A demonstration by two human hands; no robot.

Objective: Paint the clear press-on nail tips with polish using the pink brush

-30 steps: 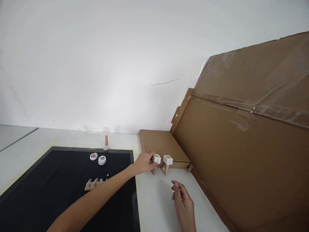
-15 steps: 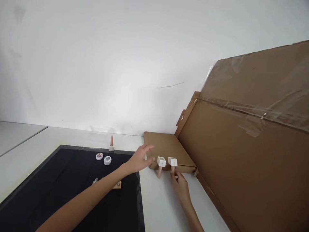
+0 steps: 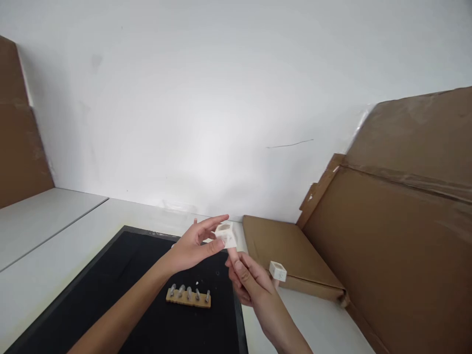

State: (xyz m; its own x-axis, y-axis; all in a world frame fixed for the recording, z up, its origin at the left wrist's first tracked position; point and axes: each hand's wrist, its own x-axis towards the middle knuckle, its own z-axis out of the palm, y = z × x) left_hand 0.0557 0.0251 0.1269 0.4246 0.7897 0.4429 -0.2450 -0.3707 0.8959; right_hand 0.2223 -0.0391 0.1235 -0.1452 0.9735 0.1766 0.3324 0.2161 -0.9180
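At lower centre, the pink handle [image 3: 233, 254] is grasped by the right hand [image 3: 254, 284], probably to keep the white block [image 3: 226, 236] exposed. The block is bracketed by the left hand [image 3: 191, 247]; whether gripped by its fingers cannot be told.

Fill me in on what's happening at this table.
A person's right hand grips the pink handle of a white block, which is held block end up. The left hand has its thumb and fingers at the block; whether they grip it is hard to tell. A second white block is just beyond the right hand, by the flat cardboard box. On the black mat lies a wooden strip bearing a row of five small pieces.
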